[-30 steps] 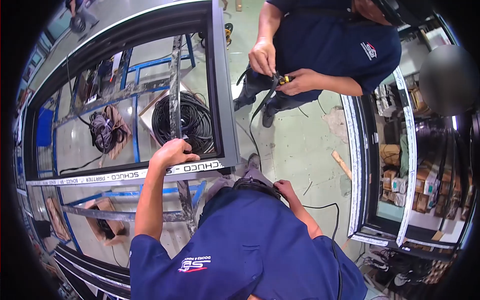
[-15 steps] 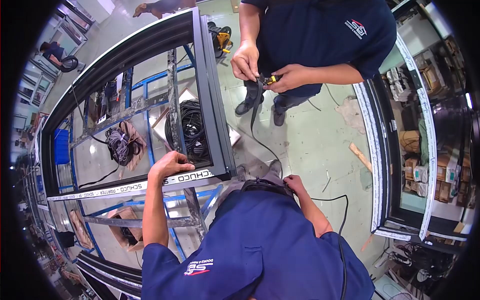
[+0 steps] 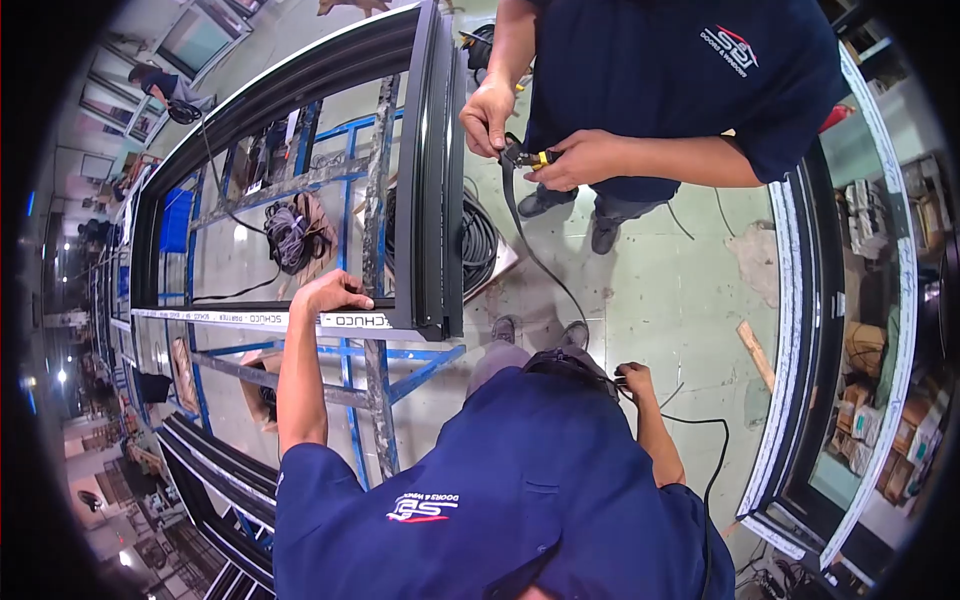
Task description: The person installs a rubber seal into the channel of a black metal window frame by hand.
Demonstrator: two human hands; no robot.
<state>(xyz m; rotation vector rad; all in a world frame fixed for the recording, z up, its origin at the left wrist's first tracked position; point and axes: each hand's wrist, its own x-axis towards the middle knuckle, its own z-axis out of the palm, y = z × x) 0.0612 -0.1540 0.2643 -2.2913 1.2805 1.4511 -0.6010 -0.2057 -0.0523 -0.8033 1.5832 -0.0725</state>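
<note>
My left hand (image 3: 332,293) is curled over the lower rail of a large black window frame (image 3: 432,180), near its corner; white printed tape (image 3: 250,318) runs along that rail. Beside my hip, my right hand (image 3: 634,380) has its fingers bent round a thin black strip (image 3: 672,417), which trails off to the right. Across from me a co-worker's hands (image 3: 580,160) hold a yellow-and-black cutting tool (image 3: 540,158) at the end of a black strip (image 3: 540,262) that hangs down toward my shoes.
Blue metal stands (image 3: 425,375) carry the frame. Coiled black gasket (image 3: 478,240) and a bundle of grey cord (image 3: 295,235) lie beneath it. Another taped frame (image 3: 790,370) stands at the right, with a wood piece (image 3: 757,355) on the floor. A person (image 3: 160,82) crouches at the far left.
The view has shifted, and the frame and co-worker appear further right. My right hand is further out from my hip. My left hand stays on the rail.
</note>
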